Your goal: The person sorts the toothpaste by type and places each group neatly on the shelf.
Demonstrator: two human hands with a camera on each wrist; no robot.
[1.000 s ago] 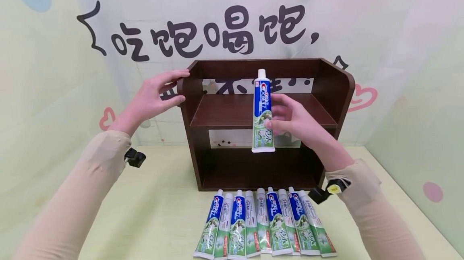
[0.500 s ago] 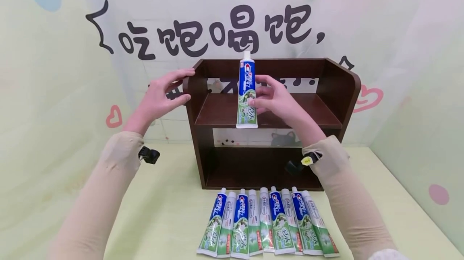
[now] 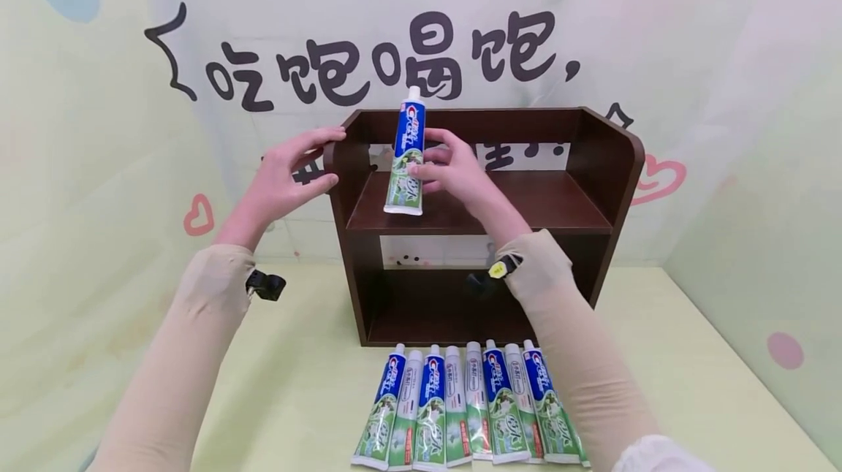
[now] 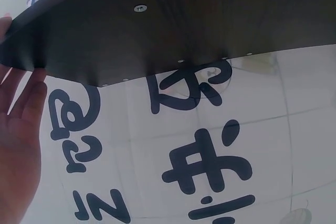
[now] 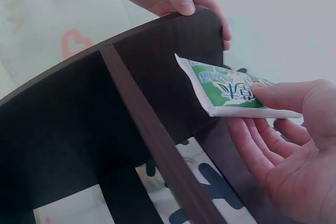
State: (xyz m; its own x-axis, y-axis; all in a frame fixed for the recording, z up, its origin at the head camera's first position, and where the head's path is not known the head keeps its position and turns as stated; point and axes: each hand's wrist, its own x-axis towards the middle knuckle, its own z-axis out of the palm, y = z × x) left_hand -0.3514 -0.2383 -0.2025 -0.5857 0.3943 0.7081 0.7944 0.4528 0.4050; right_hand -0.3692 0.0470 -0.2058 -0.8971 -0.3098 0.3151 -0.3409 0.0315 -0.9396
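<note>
My right hand (image 3: 450,169) pinches a blue, green and white toothpaste tube (image 3: 406,154) upright, cap up, with its flat end just above the left part of the upper board of a dark brown wooden shelf (image 3: 592,194). In the right wrist view the tube's flat end (image 5: 231,90) sits between thumb and fingers beside the shelf's side panel (image 5: 173,72). My left hand (image 3: 289,176) grips the top left corner of the shelf's side panel; in the left wrist view that hand (image 4: 18,145) lies along the edge of the dark panel (image 4: 157,24).
A row of several toothpaste tubes (image 3: 460,406) lies flat on the pale green tabletop (image 3: 296,384) in front of the shelf. The shelf's lower compartment (image 3: 434,307) holds nothing. A wall with black characters (image 3: 388,55) stands right behind it.
My right hand carried the tube up and to the left, from in front of the shelf's middle to over the left part of the upper board. The left hand stayed on the corner.
</note>
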